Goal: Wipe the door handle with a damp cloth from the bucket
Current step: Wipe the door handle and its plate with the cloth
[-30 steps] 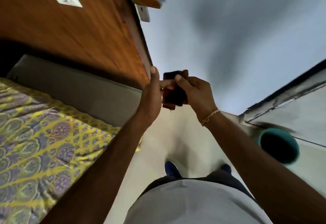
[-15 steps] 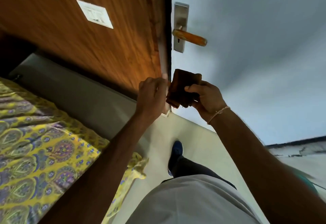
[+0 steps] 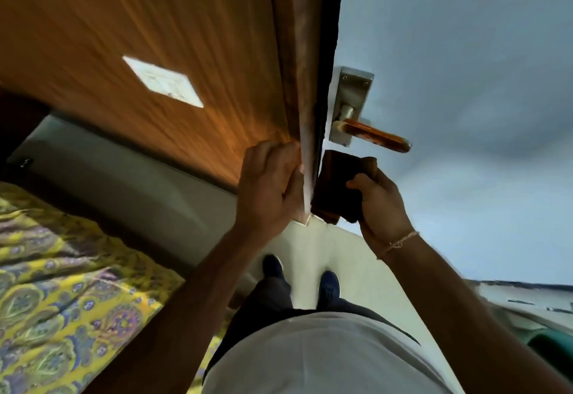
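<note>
The right hand (image 3: 383, 204) is closed around a folded dark brown cloth (image 3: 336, 189), with the thumb pressed on the near face and the fingers wrapped behind the far edge. The cloth sits just below the door handle (image 3: 373, 136), near it but not touching; a narrow gap of blue door (image 3: 465, 83) surface shows between them. The handle is an amber-brown lever projecting rightward from a brushed metal backplate (image 3: 350, 96) that is screwed to the blue door close to its edge. The left hand (image 3: 268, 186) grips the edge of the door, fingers curled over the pale edge strip (image 3: 305, 182) and palm against the wood-grain face (image 3: 170, 37). A white rectangular plate (image 3: 162, 81) is mounted on that wood-grain face. A thread bracelet (image 3: 398, 243) circles the right wrist. Two dark blue shoes (image 3: 328, 285) stand on the pale floor (image 3: 366, 263) directly below the hands. A bed with a yellow patterned sheet (image 3: 62, 285) occupies the lower left. A green rim, possibly the bucket (image 3: 550, 347), shows at the lower right edge, well apart from the cloth.
</note>
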